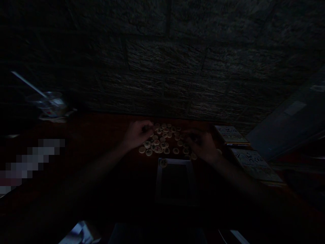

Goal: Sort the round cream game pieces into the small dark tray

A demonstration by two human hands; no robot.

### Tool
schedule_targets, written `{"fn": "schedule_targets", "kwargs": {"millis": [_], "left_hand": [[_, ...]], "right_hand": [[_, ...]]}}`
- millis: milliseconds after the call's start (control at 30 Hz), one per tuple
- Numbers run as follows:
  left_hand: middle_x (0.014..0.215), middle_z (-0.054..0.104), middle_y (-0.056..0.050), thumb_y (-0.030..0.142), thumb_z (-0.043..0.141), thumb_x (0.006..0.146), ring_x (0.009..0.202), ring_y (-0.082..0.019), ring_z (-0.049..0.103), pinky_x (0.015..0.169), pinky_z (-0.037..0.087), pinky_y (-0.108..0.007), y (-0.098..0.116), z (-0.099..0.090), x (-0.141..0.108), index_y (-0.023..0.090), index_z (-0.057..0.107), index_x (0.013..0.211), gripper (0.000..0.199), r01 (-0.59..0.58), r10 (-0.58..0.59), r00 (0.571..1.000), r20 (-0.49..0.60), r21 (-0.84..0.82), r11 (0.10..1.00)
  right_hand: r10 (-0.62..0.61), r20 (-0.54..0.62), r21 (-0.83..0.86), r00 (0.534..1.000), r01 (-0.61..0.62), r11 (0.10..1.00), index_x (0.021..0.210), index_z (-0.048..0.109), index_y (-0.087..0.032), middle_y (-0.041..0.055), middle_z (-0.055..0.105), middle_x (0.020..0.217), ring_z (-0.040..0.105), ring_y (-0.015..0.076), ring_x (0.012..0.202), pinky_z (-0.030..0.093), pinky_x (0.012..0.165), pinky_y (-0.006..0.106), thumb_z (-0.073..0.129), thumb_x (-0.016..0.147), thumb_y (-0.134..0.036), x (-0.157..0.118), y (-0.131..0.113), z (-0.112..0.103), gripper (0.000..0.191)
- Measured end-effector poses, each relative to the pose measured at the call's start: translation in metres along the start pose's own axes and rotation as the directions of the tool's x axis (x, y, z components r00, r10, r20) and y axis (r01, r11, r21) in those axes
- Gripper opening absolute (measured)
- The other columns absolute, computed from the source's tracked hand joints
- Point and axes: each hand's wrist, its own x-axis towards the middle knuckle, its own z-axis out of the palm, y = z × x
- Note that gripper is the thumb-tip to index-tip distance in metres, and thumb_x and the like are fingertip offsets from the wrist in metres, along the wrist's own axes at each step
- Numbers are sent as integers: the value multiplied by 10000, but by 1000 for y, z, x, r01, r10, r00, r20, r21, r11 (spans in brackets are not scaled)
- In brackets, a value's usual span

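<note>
Round Chinese chess pieces (156, 142), with red or dark characters on them, lie in a loose pile on the dark red-brown table. At the pile's left edge is my left hand (139, 133), its fingers curled and pinched beside the pieces. My right hand (203, 144) bends over the pile's right side, fingers curled and tips close to the pieces. Dim light hides what, if anything, either hand grips. Nearer me lies a shallow white-rimmed box (158, 181) with a dark inside; one chess piece (164, 163) sits in its far left corner.
Two flat printed boxes (256, 164) lie to the right. A clear plastic cup (53, 103) with a straw stands at the far left. A rough stone-block wall (165, 61) rises behind the table, and a grey slanted panel (291, 112) is at the right.
</note>
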Motion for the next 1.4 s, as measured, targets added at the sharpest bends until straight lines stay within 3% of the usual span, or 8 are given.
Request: {"fn": "schedule_targets", "kwargs": {"millis": [267,433,600,900,1033,1133,1267,1400], "left_hand": [[892,760,-33,335,696,849,779,-181,680,680,478,-289,6,-2,-4,240,790,1007,207,-117,84,948,305,91,989],[995,744,-49,337,639,926,921,-205,676,817,505,-344,1,-5,-1,258,797,1028,203,-289,225,898,377,123,949],[998,741,-44,345,642,933,918,-195,684,833,504,-334,-1,-4,-1,250,792,998,189,-321,254,881,398,108,941],[776,738,5,344,693,881,679,-143,665,605,461,-236,8,2,-5,185,713,875,160,-138,119,958,262,55,989],[979,792,-36,354,640,938,855,-175,727,744,531,-277,8,6,-6,208,738,1107,244,-103,107,991,84,-47,994],[1030,805,-60,356,668,920,909,-194,746,796,560,-304,10,10,-5,208,770,1054,225,-30,23,999,-38,-196,980],[827,799,-50,318,791,800,697,-171,736,667,582,-288,17,16,-4,184,758,946,201,113,-152,988,-40,-494,862],[900,796,-54,299,871,710,806,-190,768,801,622,-349,34,19,3,172,728,911,277,233,-259,963,78,-726,647]], "right_hand": [[9,19,29,1000,-10,1000,1023,781,-187,64,808,1031,766,225,931,579,812,334,602,895,-213,0,1,1,221],[11,4,23,1000,-12,1000,1011,782,-194,54,808,1032,767,218,917,573,791,321,612,889,-210,1,2,3,210],[-22,19,29,1000,21,999,1020,779,-189,57,810,1027,768,216,917,571,793,310,603,894,-195,0,-2,2,217],[-2,35,20,999,1,1000,1048,777,-188,61,809,1043,770,228,926,571,798,318,612,882,-194,-1,-1,4,234],[-3,46,25,999,2,1000,1047,777,-205,44,810,1040,769,220,929,574,806,315,612,879,-191,-1,-1,5,236],[13,46,27,999,-14,1000,1033,781,-215,44,810,1031,769,224,921,579,797,317,615,882,-204,-1,-1,4,225],[29,39,61,999,-31,998,1035,778,-210,59,808,1036,766,240,931,581,808,340,616,876,-212,-2,-4,5,227],[32,67,214,997,-46,976,1054,761,-207,58,805,968,761,220,850,581,760,332,608,886,-234,-5,-11,9,228]]}}
